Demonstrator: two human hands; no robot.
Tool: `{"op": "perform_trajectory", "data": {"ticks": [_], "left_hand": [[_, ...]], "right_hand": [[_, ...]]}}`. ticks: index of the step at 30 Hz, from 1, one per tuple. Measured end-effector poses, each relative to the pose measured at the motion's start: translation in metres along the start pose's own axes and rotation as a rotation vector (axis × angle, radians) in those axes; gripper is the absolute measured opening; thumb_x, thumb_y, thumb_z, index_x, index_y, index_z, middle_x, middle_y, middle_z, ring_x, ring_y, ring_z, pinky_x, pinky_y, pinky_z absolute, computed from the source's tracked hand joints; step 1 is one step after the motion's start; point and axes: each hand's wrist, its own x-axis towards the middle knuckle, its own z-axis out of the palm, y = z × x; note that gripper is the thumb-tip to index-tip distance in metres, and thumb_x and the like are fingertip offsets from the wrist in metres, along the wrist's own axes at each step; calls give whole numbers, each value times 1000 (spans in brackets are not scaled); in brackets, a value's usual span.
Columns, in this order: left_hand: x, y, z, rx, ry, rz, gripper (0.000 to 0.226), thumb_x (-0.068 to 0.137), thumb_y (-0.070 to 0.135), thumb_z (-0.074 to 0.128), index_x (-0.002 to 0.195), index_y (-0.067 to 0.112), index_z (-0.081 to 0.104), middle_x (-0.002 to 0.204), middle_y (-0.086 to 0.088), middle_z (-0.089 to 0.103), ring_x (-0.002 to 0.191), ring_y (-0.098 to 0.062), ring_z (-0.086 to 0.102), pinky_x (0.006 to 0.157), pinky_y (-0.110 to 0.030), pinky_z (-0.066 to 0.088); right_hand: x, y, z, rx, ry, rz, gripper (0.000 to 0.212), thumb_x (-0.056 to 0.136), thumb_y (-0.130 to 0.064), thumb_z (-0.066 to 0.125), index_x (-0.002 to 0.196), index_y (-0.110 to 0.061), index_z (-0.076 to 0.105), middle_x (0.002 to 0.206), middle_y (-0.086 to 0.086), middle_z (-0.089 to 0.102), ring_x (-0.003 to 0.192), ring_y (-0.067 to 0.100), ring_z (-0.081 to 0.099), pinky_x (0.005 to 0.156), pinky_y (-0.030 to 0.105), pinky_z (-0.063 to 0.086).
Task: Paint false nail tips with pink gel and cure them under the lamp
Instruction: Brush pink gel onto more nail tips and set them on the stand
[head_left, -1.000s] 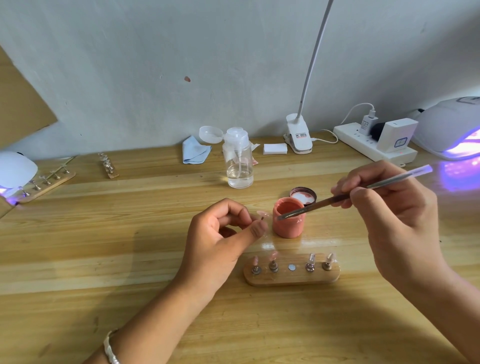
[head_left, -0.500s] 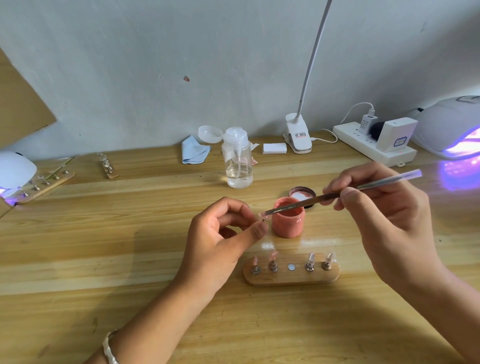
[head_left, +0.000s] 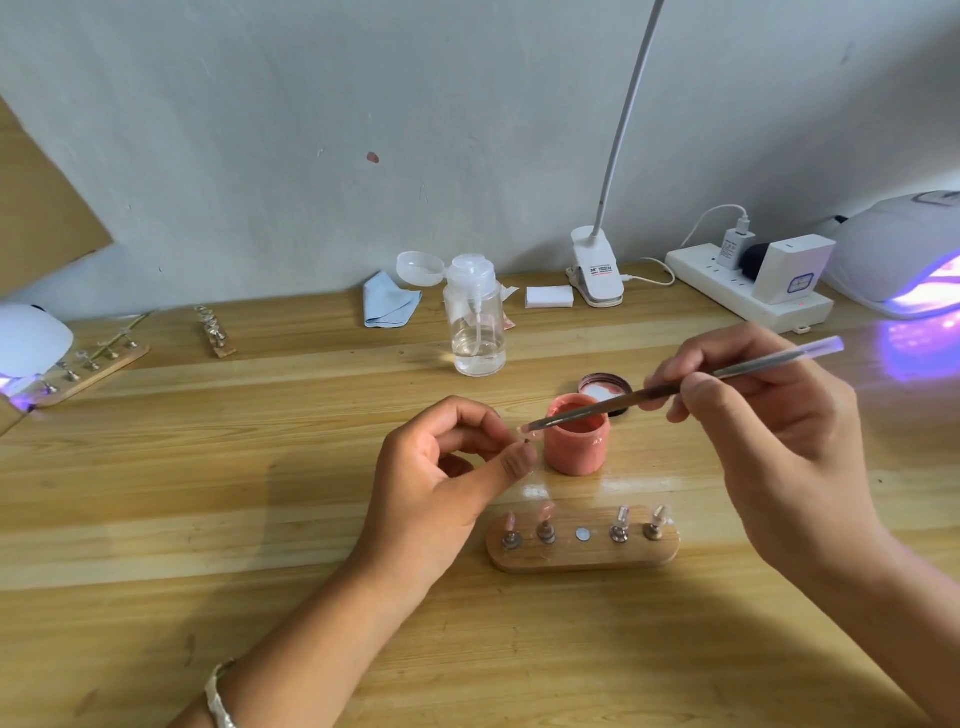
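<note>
Surface: pale wooden plank table, glossy, grain running left to right, set against a grey-white plaster wall, matt and scuffed. A flat brown board leans at the far left.

Task items, centre of table:
- Left hand: thumb and forefinger pinch a clear false nail tip on its small peg, just left of the jar. Pale bracelet at the wrist.
- Right hand: fingers curled round a slim metal-handled brush with a clear end, slanted over the jar, bristles at the held tip; contact cannot be made out.
- Squat round pink gel jar, open, with its dark round lid lying just behind.
- Oval wooden holder near the table's front, bearing four tips on metal pegs, two to each side of a bare metal disc.
- Domed white curing lamp, far right, casting violet light on the wood.

Other items:
- Smaller white lamp, far left, with a long wooden peg strip at its mouth.
- Short peg strip.
- Clear plastic pump bottle, cap flipped open.
- Folded blue cloth.
- White pads.
- White clip lamp on a bent stalk.
- White power strip, plugs inserted.
</note>
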Motion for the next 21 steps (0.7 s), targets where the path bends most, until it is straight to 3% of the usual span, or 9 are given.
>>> {"op": "perform_trajectory", "data": {"ticks": [7, 13, 17, 21], "left_hand": [[0, -2, -1, 15, 3, 14, 22, 65, 29, 86, 76, 21, 69, 88, -12, 76, 72, -11, 64, 68, -42, 46], [1, -4, -2, -4, -10, 11, 26, 65, 33, 88, 81, 20, 73, 90, -10, 76, 77, -14, 65, 69, -45, 49], [1, -5, -2, 8, -35, 43, 19, 67, 32, 83, 84, 24, 78, 87, -1, 77, 77, -7, 67, 68, -19, 52], [-1, -6, -1, -19, -88, 63, 9, 76, 24, 80, 85, 24, 77, 89, -4, 76, 82, -17, 68, 66, -21, 57]], "right_hand": [[5, 0, -3, -3, 111, -13, 12, 80, -14, 54, 78, -23, 62, 73, -10, 68, 71, 7, 66, 69, 17, 49], [4, -1, -1, 10, 94, -22, 10, 82, -12, 53, 80, -17, 61, 73, -11, 67, 71, 7, 66, 70, 17, 49], [5, -2, -2, 34, 133, -4, 8, 79, -13, 53, 79, -14, 61, 71, -9, 66, 69, 8, 64, 68, 19, 49], [7, -4, -4, 39, 209, 39, 8, 76, -18, 54, 77, -15, 61, 68, -7, 67, 66, 13, 62, 65, 22, 47]]}}
